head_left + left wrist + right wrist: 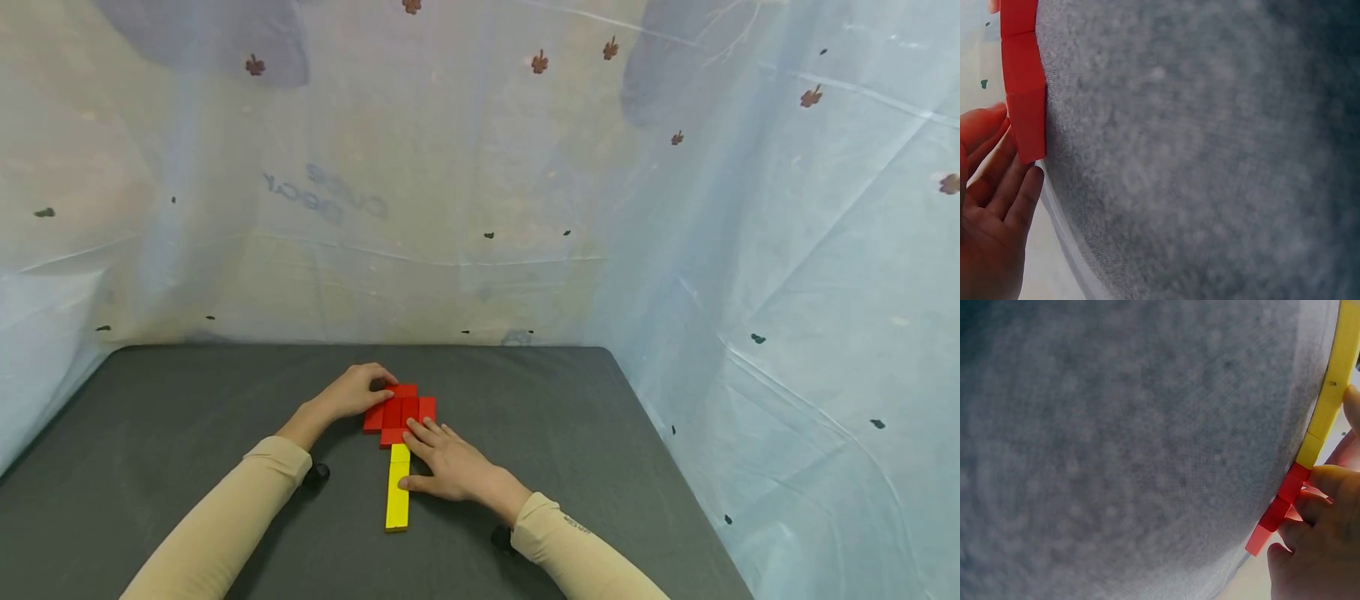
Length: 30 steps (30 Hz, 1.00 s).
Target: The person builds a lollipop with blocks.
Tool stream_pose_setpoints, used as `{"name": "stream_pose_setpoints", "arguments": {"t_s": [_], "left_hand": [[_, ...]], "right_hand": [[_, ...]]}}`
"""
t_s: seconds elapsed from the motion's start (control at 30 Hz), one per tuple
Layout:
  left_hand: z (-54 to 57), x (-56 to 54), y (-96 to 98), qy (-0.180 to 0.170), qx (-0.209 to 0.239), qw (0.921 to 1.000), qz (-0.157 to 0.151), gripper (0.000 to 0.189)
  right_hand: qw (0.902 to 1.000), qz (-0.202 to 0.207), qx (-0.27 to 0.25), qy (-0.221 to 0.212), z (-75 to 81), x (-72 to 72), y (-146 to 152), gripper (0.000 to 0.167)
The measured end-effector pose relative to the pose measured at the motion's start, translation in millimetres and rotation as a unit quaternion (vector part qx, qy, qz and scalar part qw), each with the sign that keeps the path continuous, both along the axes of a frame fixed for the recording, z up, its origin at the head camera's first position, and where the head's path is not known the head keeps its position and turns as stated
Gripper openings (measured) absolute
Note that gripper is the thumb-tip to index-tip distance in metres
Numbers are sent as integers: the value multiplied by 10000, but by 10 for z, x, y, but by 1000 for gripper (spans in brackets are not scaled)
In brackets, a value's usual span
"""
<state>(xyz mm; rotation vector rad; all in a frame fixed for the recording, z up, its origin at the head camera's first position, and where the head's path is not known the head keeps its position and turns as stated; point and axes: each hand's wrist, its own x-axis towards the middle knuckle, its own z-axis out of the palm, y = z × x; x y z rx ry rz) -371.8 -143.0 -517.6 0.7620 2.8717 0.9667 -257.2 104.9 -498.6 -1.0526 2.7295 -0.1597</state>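
Flat red blocks [392,412] lie fitted together in a rough cross shape on the dark table. Yellow blocks [397,496] run in a line from its near side. At the back left of the red blocks is my left hand [356,392], fingertips touching the far edge and thumb by the left. In the left wrist view its loosely bent fingers meet the end of a red block [1025,112]. My right hand [453,467] lies over the near right side. Its spread fingers rest on red blocks, the thumb touching a yellow block [1333,394]; parts of the blocks beneath are hidden.
A dark grey table [600,467] carries the blocks. Pale plastic sheeting [450,167] with leaf prints hangs behind the table and along its right side. Dark cameras sit under both wrists, near the tabletop.
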Motion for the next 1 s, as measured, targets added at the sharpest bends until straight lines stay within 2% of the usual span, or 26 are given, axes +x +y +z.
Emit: {"name": "stream_pose_setpoints", "arguments": {"t_s": [0.47,1.0], "left_hand": [[14,58,11,36,119,9999,-41,20],[-12,93,-14,-16,143,9999,32,29]], "right_hand": [[10000,-35,26,-29,9,22,-5,79],[9983,11,458,373,-61,-22,-6,82]]}}
